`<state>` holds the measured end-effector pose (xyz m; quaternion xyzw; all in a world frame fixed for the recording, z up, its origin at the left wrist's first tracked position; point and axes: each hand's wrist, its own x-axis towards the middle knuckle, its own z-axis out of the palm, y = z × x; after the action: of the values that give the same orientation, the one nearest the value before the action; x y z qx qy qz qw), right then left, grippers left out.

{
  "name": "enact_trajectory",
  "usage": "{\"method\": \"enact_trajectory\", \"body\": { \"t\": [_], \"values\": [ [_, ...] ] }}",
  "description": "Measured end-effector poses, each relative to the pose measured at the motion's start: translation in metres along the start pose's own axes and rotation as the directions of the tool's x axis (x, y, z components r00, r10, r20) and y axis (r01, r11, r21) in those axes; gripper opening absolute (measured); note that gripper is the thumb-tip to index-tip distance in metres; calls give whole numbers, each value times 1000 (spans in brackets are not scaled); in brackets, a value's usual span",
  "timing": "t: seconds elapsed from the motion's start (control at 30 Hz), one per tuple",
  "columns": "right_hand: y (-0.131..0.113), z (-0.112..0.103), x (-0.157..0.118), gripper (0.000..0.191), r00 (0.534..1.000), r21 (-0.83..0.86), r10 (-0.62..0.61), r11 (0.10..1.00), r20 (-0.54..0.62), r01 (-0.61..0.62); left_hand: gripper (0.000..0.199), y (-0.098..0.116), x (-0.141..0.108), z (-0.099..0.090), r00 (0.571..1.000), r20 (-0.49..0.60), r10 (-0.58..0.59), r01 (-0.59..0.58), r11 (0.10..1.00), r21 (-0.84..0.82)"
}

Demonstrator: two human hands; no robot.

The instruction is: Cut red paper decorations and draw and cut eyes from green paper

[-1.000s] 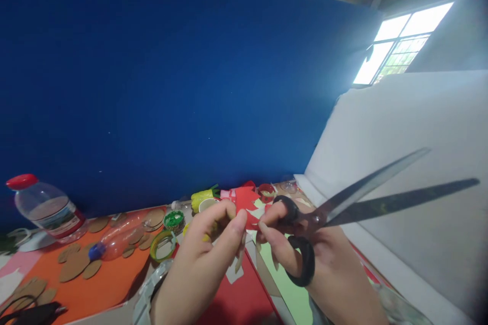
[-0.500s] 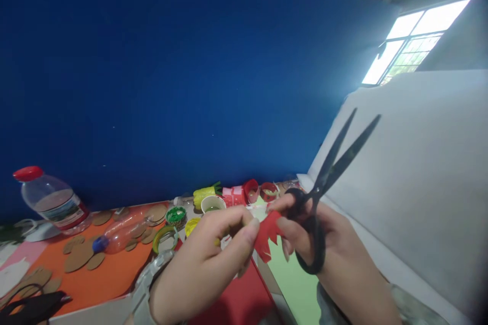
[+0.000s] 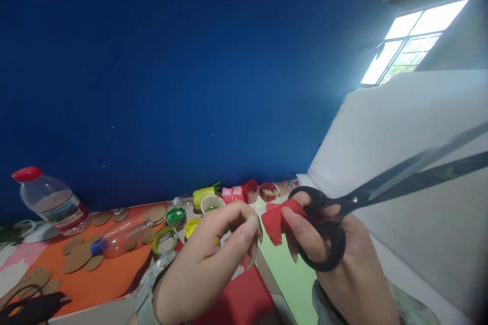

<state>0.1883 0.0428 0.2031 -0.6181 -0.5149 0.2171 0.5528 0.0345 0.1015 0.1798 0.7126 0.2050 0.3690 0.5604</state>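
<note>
The left hand (image 3: 213,254) is nearest, thumb and forefinger curled close together; whether the tips are pressed on anything I cannot tell; it would do best ready to steady a free edge, lightly, so as not to crease it. The right hand (image 3: 356,251) pinches the red paper (image 3: 272,223) between thumb and fingers, just beside the left fingertips, and wears the scissors (image 3: 355,200) on its fingers; the blades stand apart and point off to the right, which is sound, since turning paper with a loaded hand calls for points well away from the other one; a soft pinch should spare the paper's bends. Beyond lie the green paper (image 3: 284,271), then the blue board (image 3: 190,86).
</note>
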Motion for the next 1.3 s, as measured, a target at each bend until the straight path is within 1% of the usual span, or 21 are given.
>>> {"method": "enact_trajectory", "body": {
  "t": [0.07, 0.13, 0.3, 0.43, 0.53, 0.6, 0.67, 0.73, 0.77, 0.83, 0.87, 0.9, 0.93, 1.0, 1.03, 1.07, 1.1, 1.17, 1.23, 1.3],
  "values": [
    [0, 0, 0, 18, 999, -15, -23, 1000, -39, 22, 23, 0, 0, 0, 1000, 3, -8, 8, 1000, -11],
    [0, 1, 1, 17, 998, -30, -47, 999, -51, 45, 18, 0, -1, 0, 1000, 2, -13, 13, 1000, 4],
    [1, 2, 3, 16, 995, 10, -100, 995, 29, 100, 13, 0, -1, 1, 998, -65, 23, -17, 995, 97],
    [8, 3, 4, 13, 993, 37, -117, 993, 26, 116, 12, -1, 0, 1, 992, -111, 68, -51, 988, 148],
    [15, 3, 6, 8, 989, 31, -146, 989, 10, 145, 12, -3, 2, 0, 991, -109, 79, -60, 984, 168],
    [19, 4, 9, 5, 980, 25, -197, 980, -22, 198, 11, -5, 4, 0, 992, -105, 74, -53, 980, 190],
    [21, 5, 11, 6, 963, 9, -263, 964, -57, 264, 12, -7, 6, -1, 989, -134, 54, -24, 976, 215],
    [23, 7, 13, 8, 944, -17, -319, 948, -90, 318, 15, -8, 8, 0, 985, -170, 15, 17, 982, 187],
    [24, 7, 14, 10, 932, -39, -349, 937, -97, 347, 18, -9, 9, 0, 987, -160, -14, 37, 989, 144],
    [26, 9, 15, 17, 888, -88, -453, 890, -75, 447, 27, -10, 10, 1, 994, -83, -77, 77, 997, 2],
    [28, 10, 15, 22, 852, -108, -521, 851, -44, 514, 33, -11, 11, 1, 994, -31, -101, 98, 992, -84],
    [30, 11, 16, 27, 807, -119, -591, 801, 0, 587, 38, -13, 11, 1, 993, 7, -118, 118, 979, -165],
    [32, 11, 16, 32, 755, -120, -654, 746, 55, 655, 41, -14, 12, 2, 991, 17, -133, 133, 962, -237],
    [35, 13, 18, 40, 653, -112, -743, 643, 149, 757, 43, -16, 12, 2, 986, -40, -161, 139, 936, -324],
    [36, 13, 19, 42, 618, -119, -764, 606, 186, 786, 41, -17, 12, 2, 981, -78, -175, 139, 932, -335],
    [36, 14, 20, 42, 595, -132, -774, 581, 216, 803, 38, -17, 12, 2, 975, -116, -187, 140, 934, -330],
    [36, 14, 21, 42, 585, -147, -776, 567, 236, 811, 35, -17, 13, 2, 968, -156, -197, 141, 939, -313],
    [33, 14, 22, 41, 592, -161, -762, 570, 263, 806, 34, -17, 13, 2, 952, -229, -202, 138, 954, -265],
    [30, 13, 21, 42, 616, -144, -733, 603, 289, 785, 33, -18, 12, 2, 924, -331, -191, 120, 967, -224],
    [27, 12, 19, 44, 673, -112, -684, 673, 282, 731, 32, -19, 11, 1, 895, -415, -163, 96, 980, -176]
  ]
}}
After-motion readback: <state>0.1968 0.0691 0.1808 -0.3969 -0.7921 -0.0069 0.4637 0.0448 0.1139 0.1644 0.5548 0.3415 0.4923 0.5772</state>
